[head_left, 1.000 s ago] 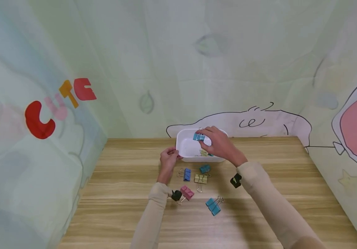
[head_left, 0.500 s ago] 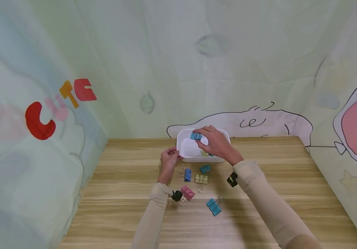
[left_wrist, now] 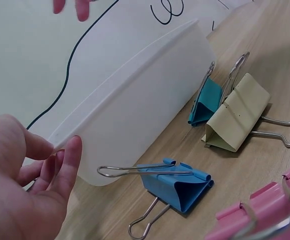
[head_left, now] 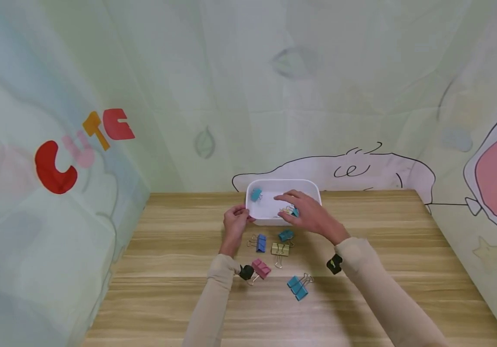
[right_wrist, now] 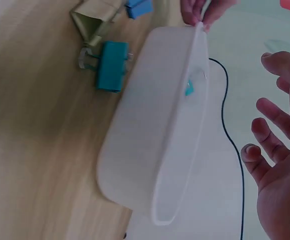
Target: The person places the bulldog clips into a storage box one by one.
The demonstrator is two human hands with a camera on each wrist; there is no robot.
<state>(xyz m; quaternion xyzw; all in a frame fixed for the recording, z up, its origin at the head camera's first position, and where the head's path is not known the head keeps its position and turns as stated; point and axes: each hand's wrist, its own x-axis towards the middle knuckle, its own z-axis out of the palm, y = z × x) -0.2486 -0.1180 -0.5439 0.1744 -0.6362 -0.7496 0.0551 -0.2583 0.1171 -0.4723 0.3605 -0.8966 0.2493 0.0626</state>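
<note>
My left hand point(head_left: 234, 225) pinches the near left corner of a white plastic box point(left_wrist: 135, 110) between thumb and fingers. Over the box's right part hovers my right hand point(head_left: 311, 212), its fingers spread and holding nothing. Inside the box, a light-blue binder clip point(head_left: 256, 194) lies at the left end. A yellow clip and another blue one are partly hidden under my right hand. On the table before the box lie a blue binder clip point(left_wrist: 172, 185), a yellow binder clip point(left_wrist: 240, 112), a teal binder clip point(right_wrist: 112, 66) and a pink binder clip point(head_left: 261, 268).
Nearest me on the wooden table point(head_left: 166, 289) is a large light-blue binder clip point(head_left: 298, 287). The box stands at the table's back edge, against a printed cloth backdrop point(head_left: 179, 96) that also runs along both sides.
My right hand has let go of the light-blue binder clip, which now lies in the box's left end. That hand has opened and shifted a little right and toward me. The left hand stays put.
</note>
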